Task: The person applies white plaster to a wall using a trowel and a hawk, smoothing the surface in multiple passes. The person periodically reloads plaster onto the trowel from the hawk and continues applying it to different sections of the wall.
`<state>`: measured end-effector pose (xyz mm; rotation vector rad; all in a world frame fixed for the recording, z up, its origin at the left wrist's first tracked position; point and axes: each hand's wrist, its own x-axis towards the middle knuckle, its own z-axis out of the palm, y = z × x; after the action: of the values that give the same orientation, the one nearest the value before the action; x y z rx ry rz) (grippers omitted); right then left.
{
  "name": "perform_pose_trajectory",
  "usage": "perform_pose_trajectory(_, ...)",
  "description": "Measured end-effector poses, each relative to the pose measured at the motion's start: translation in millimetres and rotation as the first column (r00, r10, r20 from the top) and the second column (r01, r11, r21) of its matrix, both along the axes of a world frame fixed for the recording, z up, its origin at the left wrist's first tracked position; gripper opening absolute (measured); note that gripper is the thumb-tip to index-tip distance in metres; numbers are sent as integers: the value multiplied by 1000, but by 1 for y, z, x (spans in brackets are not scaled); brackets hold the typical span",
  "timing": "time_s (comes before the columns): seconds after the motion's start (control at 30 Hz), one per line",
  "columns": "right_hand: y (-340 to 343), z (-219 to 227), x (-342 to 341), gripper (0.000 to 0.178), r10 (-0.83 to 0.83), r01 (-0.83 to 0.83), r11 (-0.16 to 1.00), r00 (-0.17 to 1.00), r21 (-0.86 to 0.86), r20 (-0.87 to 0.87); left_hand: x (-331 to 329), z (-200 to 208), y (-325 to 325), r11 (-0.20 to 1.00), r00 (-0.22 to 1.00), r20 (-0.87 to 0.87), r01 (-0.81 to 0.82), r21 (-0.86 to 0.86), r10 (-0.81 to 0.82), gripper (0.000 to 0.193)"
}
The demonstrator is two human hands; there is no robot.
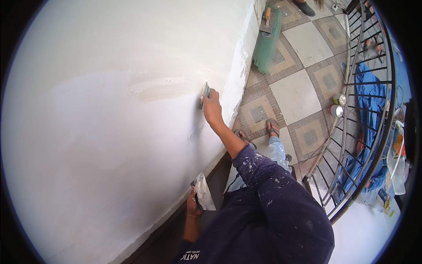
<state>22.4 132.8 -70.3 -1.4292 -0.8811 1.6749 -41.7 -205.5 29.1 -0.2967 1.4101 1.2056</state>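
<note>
As the right hand [212, 110] is clamping its fingers round a putty knife [204, 93], the tool is meeting the white wall [110, 127] beside a streaky filler patch [158, 87]; below, the left hand [193, 204] is gripping a putty-loaded blade [204, 194], and farther out a wooden-handled trowel [266, 25] is lying on a green panel [263, 57].

Navy top [288, 215], wht specks [251, 164] + lettering [190, 256]; lt-blue trousers [276, 151]; dk sandals [271, 121]; thin L-wrist band [193, 215].

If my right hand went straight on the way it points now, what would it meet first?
The white wall, most likely: the flat scraper in your right hand looks against it or nearly so, though depth is unclear.
</note>
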Motion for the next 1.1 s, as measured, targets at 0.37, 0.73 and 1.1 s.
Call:
perform_pose_trajectory(0.37,8,245,-5,47,-184,128,894,979,430,92,-7,-4,17,979,979,59,196,-60,-193,50)
perform_pose_trajectory(0.73,-32,359,-1,68,-142,37,401,990,916,22,14,56,57,970,989,-16,144,194,-144,51)
perform_pose_trajectory(1.1,-60,211,158,56,490,-410,-248,728,878,479,37,126,158,875,970,177,61,480,-164,51)
